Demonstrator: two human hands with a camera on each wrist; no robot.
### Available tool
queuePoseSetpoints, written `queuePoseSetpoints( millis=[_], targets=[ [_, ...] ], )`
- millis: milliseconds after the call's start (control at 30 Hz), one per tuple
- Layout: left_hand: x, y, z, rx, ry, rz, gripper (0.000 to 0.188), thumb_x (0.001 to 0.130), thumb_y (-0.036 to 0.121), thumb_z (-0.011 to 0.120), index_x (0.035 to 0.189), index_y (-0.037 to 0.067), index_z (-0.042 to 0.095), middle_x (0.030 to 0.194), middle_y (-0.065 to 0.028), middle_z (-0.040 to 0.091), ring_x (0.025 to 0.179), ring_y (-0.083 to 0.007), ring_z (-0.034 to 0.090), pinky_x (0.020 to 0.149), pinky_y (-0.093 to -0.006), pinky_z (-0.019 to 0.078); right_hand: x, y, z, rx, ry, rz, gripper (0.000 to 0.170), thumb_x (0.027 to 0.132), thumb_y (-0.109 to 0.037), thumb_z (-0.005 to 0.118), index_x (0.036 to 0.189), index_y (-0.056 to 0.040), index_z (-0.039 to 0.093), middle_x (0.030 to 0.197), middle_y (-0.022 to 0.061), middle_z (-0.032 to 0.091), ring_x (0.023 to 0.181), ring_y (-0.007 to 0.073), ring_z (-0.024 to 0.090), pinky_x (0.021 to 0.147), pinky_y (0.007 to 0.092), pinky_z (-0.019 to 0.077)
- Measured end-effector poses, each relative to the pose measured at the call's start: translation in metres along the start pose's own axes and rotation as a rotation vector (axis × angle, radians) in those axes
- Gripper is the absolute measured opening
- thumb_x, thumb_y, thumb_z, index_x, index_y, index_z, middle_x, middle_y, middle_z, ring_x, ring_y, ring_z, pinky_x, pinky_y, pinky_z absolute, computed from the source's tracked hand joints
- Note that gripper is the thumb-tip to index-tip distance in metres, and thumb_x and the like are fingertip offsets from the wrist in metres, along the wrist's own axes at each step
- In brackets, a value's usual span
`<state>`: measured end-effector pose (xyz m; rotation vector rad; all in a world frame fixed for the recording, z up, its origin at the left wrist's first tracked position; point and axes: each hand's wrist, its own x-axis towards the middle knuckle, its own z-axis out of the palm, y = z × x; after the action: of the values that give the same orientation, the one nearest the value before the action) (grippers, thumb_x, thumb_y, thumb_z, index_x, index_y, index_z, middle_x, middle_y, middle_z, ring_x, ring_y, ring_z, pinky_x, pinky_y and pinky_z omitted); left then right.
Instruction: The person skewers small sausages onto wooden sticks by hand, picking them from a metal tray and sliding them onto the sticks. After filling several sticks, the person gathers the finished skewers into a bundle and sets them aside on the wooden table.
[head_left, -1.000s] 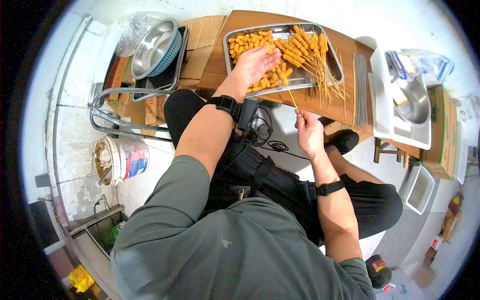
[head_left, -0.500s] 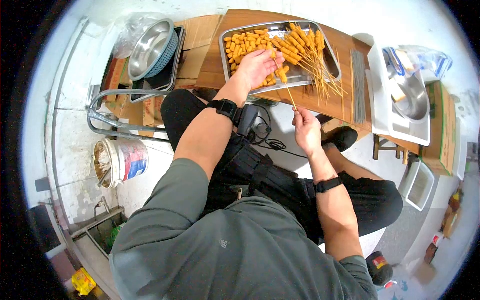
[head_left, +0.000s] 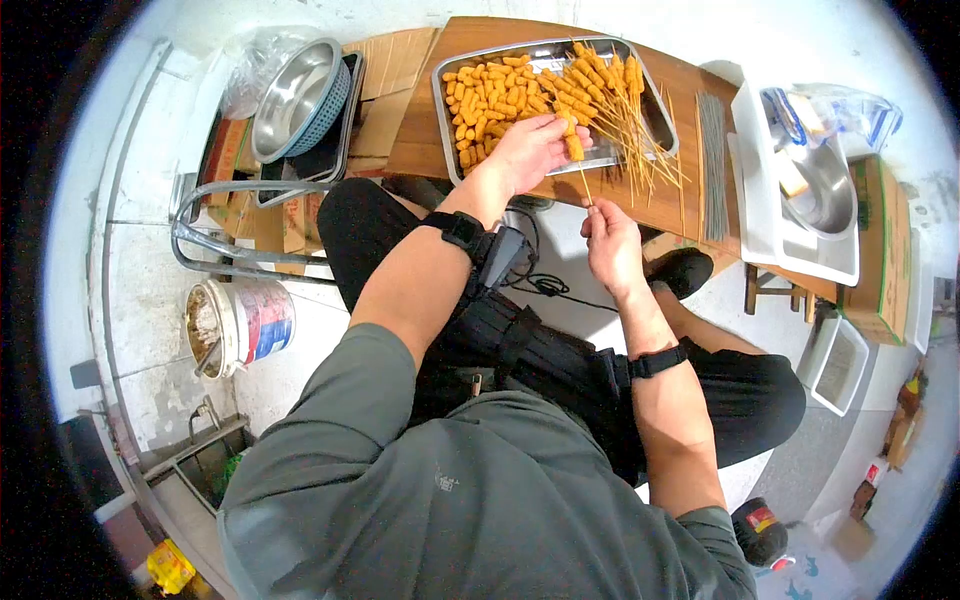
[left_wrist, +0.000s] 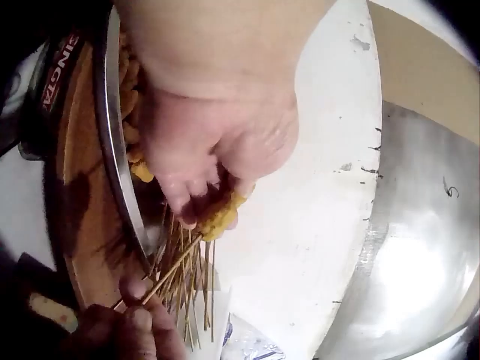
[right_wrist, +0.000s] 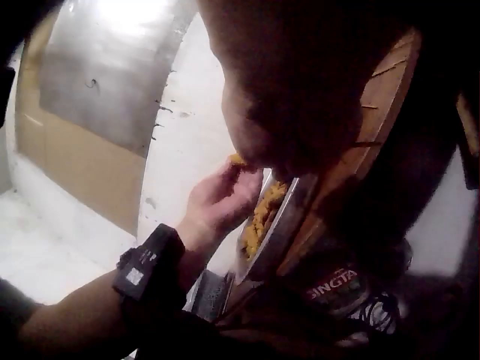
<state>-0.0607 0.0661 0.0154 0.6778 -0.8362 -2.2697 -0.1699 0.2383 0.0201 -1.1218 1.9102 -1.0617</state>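
Note:
In the head view my left hand (head_left: pixel 540 152), near the tray's front edge, holds orange, finger-shaped food pieces (head_left: pixel 574 146) at the top of a thin wooden skewer (head_left: pixel 586 186). My right hand (head_left: pixel 612 248) pinches the skewer's lower end, below the table edge. The left wrist view shows the left thumb and fingers around the food (left_wrist: pixel 223 217), with the skewer slanting down to the right hand (left_wrist: pixel 135 330). Loose orange pieces (head_left: pixel 490 92) fill the left side of a metal tray (head_left: pixel 440 120); loaded skewers (head_left: pixel 600 85) lie fanned at its right.
Right of the tray, a bundle of thin grey sticks (head_left: pixel 711 165) lies on the wooden table (head_left: pixel 415 130). Beyond it, a white bin (head_left: pixel 750 190) contains a metal bowl (head_left: pixel 835 195). To the left stand another metal bowl (head_left: pixel 290 100), a metal chair frame (head_left: pixel 185 215) and a bucket (head_left: pixel 262 315).
My left hand has moved down and right, off the loose pieces, and now grips the food on the skewer. The right hand stays on the skewer's lower end, slightly higher in view.

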Motion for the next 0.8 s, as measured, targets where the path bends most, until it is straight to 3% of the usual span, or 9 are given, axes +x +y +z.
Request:
queuePoseSetpoints(
  millis=[133,233,300,333,433,467,567,667,800],
  targets=[
    [0.002,0.001,0.002,0.026,0.002,-0.008,0.023,0.096,0.018,0.054,0.111,0.000,0.057,0.110,-0.0146,0.064,0.104,-0.0283,0.062,0.092,-0.0397,0.0501,0.002,-0.001,-0.003,0.045,-0.013,0.057,0.025,0.096,-0.018,0.049,0.109,-0.0016,0.063,0.071,0.0114,0.065,0.065,0.0236,0.064,0.064,0.0351,0.0499],
    [0.002,0.016,0.005,0.263,0.085,-0.041,0.028,0.096,0.022,0.055,0.113,0.000,0.059,0.111,-0.0125,0.065,0.104,-0.0282,0.063,0.091,-0.0369,0.0495,0.005,-0.018,-0.019,0.028,-0.010,0.038,0.027,0.095,-0.013,0.049,0.114,0.0023,0.060,0.073,0.0082,0.064,0.064,0.0157,0.059,0.062,0.0298,0.0481],
    [0.000,0.033,0.004,1.246,0.215,0.051,0.035,0.093,0.027,0.056,0.116,0.001,0.062,0.113,-0.0111,0.065,0.103,-0.0301,0.062,0.091,-0.0351,0.0480,0.009,-0.032,-0.034,-0.102,0.129,-0.144,0.026,0.093,-0.011,0.049,0.112,-0.0003,0.061,0.079,0.0173,0.068,0.077,0.0292,0.068,0.071,0.0374,0.0522],
    [0.000,0.034,-0.001,1.241,0.214,0.058,0.035,0.093,0.027,0.056,0.116,0.001,0.062,0.113,-0.0111,0.065,0.103,-0.0301,0.062,0.091,-0.0351,0.0480,0.018,-0.034,-0.043,-0.142,0.167,-0.188,0.026,0.091,-0.011,0.050,0.112,-0.0006,0.061,0.084,0.0212,0.068,0.083,0.0333,0.068,0.076,0.0398,0.0524],
    [-0.001,0.031,-0.019,2.028,0.243,0.141,0.042,0.087,0.033,0.060,0.117,0.004,0.063,0.122,-0.0165,0.058,0.114,-0.0361,0.053,0.100,-0.0410,0.0421,0.047,-0.058,-0.074,-0.252,0.269,-0.132,0.027,0.087,-0.012,0.053,0.111,-0.0013,0.061,0.088,0.0247,0.067,0.086,0.0385,0.066,0.078,0.0436,0.0514],
    [-0.002,0.029,-0.023,2.074,0.180,0.035,0.041,0.085,0.032,0.061,0.118,0.008,0.064,0.131,-0.0173,0.049,0.121,-0.0378,0.045,0.102,-0.0456,0.0393,0.063,-0.057,-0.081,-0.308,0.292,-0.137,0.027,0.087,-0.013,0.053,0.110,-0.0015,0.061,0.090,0.0251,0.067,0.087,0.0393,0.065,0.080,0.0443,0.0506],
    [-0.007,0.020,-0.023,2.109,0.147,-0.008,0.038,0.085,0.032,0.061,0.118,0.013,0.064,0.136,-0.0168,0.042,0.122,-0.0386,0.043,0.101,-0.0475,0.0389,0.111,-0.055,-0.096,-0.409,0.294,-0.128,0.029,0.087,-0.013,0.050,0.112,-0.0027,0.061,0.096,0.0264,0.066,0.094,0.0409,0.063,0.086,0.0456,0.0483],
    [-0.008,0.022,-0.016,2.132,0.116,-0.059,0.032,0.085,0.028,0.061,0.114,0.015,0.066,0.130,-0.0168,0.044,0.121,-0.0380,0.044,0.101,-0.0479,0.0388,0.143,-0.055,-0.092,-0.627,0.149,-0.049,0.034,0.083,-0.008,0.049,0.114,-0.0048,0.062,0.101,0.0263,0.065,0.100,0.0405,0.062,0.090,0.0438,0.0482],
    [-0.003,0.025,-0.027,2.109,0.145,-0.011,0.030,0.085,0.026,0.061,0.111,0.014,0.067,0.122,-0.0160,0.049,0.118,-0.0362,0.047,0.099,-0.0484,0.0394,0.157,-0.055,-0.094,-0.677,0.007,-0.140,0.030,0.083,-0.013,0.050,0.107,-0.0030,0.066,0.104,0.0247,0.065,0.101,0.0391,0.062,0.091,0.0431,0.0484]
  ],
)
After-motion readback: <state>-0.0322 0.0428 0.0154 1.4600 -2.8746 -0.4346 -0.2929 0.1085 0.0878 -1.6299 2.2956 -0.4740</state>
